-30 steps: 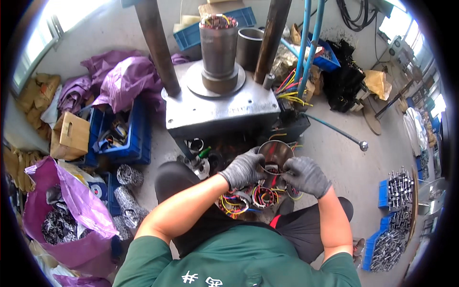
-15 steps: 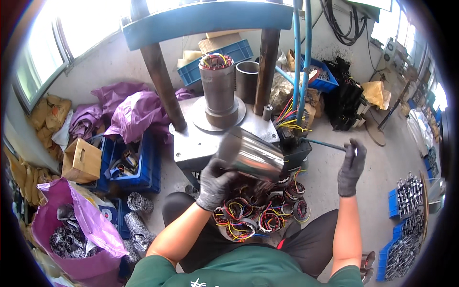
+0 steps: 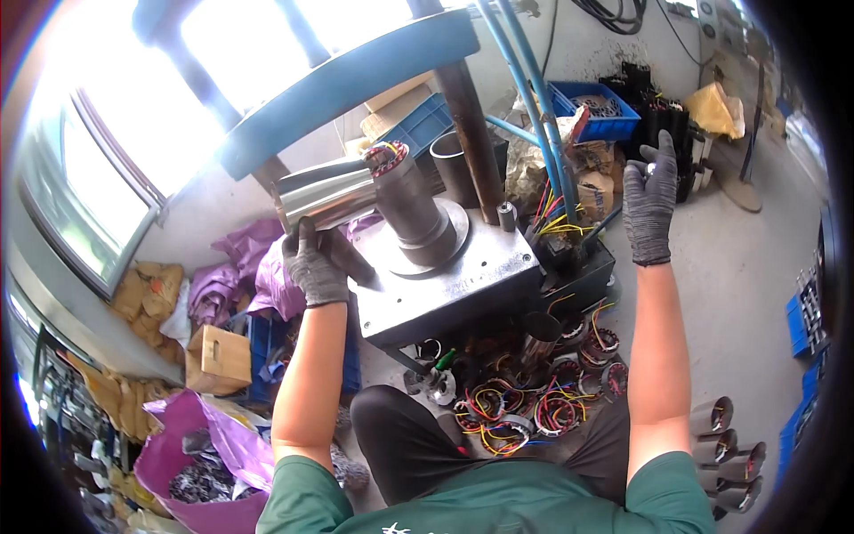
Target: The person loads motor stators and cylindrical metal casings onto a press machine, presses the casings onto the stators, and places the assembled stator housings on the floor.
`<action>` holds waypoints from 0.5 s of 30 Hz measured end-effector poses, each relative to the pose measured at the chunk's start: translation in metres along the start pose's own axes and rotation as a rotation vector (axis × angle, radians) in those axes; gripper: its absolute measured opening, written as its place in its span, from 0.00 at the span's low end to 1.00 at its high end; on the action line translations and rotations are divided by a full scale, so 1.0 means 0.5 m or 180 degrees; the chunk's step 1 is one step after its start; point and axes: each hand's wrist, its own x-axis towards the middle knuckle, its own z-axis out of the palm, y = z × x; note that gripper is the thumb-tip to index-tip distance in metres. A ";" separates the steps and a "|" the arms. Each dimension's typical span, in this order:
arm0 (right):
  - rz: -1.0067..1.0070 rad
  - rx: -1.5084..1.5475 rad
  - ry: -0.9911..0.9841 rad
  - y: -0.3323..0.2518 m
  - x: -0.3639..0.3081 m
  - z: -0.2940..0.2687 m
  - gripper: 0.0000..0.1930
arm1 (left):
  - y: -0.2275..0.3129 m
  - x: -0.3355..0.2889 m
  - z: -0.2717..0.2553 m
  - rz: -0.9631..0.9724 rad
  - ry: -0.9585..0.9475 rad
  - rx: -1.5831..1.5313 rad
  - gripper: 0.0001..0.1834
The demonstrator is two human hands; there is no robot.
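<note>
In my gloved left hand [image 3: 313,267] is a shiny metal cylinder [image 3: 334,200], tilted almost onto its side, its right end beside the top of a dark cylindrical post [image 3: 414,214]. A wound stator [image 3: 388,158] with red and yellow wires sits on that post. The post stands on a round plate on the press table [image 3: 445,298]. My gloved right hand [image 3: 649,205] is raised at the right, around the end of a lever rod [image 3: 607,220]; its index finger points up, and a bright tip shows between the fingers.
A blue press crossbeam [image 3: 347,89] spans overhead between dark columns. Below the table lie several wired stators [image 3: 556,414]. A wooden box [image 3: 218,360] and purple sack [image 3: 169,472] stand left. Blue hoses [image 3: 538,98] hang at right; metal cylinders [image 3: 738,463] sit on the floor.
My left hand has carried the shiny cylinder up and left, from in front of the table to beside the stator. My right hand has risen with the lever. The view has turned.
</note>
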 end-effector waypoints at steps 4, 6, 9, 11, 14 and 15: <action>0.0123 -0.0059 0.0031 -0.009 0.002 -0.008 0.38 | -0.006 0.066 0.052 -0.0013 -0.0013 0.0236 0.14; 0.0085 -0.0216 -0.0013 -0.010 0.003 -0.011 0.37 | -0.005 0.081 0.075 0.0043 -0.0072 0.0377 0.14; 0.0127 -0.0067 0.0016 -0.009 0.003 -0.010 0.36 | 0.007 0.098 0.111 0.0091 -0.0091 0.0524 0.15; 0.0187 -0.0033 0.0038 -0.018 0.003 -0.014 0.35 | 0.011 0.132 0.114 -0.0033 -0.0132 0.0702 0.16; -0.0031 -0.0205 0.0129 -0.008 0.000 -0.017 0.33 | 0.006 0.169 0.145 -0.0170 -0.0088 0.0964 0.16; 0.0003 -0.0206 0.0131 -0.004 0.001 -0.017 0.33 | 0.012 0.185 0.153 -0.0286 -0.0107 0.1040 0.16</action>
